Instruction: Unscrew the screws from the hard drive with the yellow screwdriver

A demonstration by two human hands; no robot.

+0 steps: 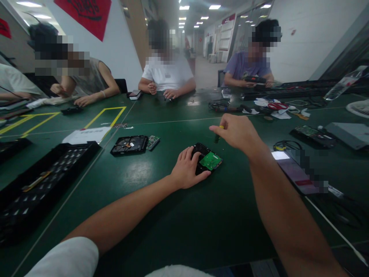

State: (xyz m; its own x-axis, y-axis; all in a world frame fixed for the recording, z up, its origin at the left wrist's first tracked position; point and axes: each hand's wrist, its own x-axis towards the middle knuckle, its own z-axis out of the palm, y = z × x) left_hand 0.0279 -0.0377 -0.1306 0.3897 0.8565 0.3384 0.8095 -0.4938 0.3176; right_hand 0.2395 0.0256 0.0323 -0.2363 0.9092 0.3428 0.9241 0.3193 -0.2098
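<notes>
A black hard drive point(201, 169) with a green circuit board point(211, 161) facing up lies on the green table in front of me. My left hand point(187, 168) grips it from the left, the thumb along the near edge and the fingers over the far side. Above and beyond the drive, my right hand point(235, 130) is closed round a screwdriver point(221, 127) with a yellow handle, apart from the drive. Its tip is blurred. To the left lie another hard drive point(129, 145) and a loose circuit board point(153, 142).
A long black tray point(43, 181) stands at the left, near a white paper point(86, 135). On the right are a phone point(300, 173), cables point(288, 145), another drive with its board point(313, 135) and a grey box point(350, 134). Several people sit across the table.
</notes>
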